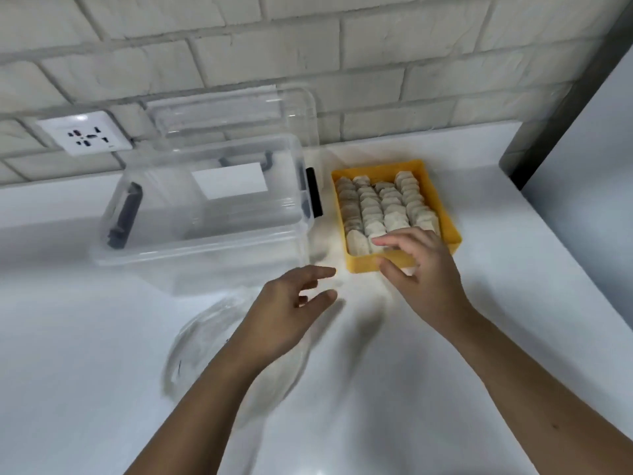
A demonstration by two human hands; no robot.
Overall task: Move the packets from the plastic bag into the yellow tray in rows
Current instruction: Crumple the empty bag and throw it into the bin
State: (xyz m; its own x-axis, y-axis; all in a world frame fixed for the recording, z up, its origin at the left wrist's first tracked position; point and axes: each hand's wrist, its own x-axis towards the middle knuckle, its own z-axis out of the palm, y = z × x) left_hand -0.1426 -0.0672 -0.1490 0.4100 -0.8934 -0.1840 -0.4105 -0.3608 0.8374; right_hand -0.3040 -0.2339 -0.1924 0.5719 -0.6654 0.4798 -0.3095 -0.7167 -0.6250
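While the packets [383,207] stand in four close rows inside the yellow tray [442,204], my right hand [424,269] lies at its near end, fingers almost straight across the front packets and thumb just outside the near wall, grasping nothing. My left hand [284,310] hovers relaxed and spread above the crumpled clear plastic bag [205,344], holding nothing. Just left of the tray on the white counter [513,269] sits a clear storage box [205,217] with black latches, its lid [239,111] propped against the white brick wall [308,46] beside a socket [85,133].
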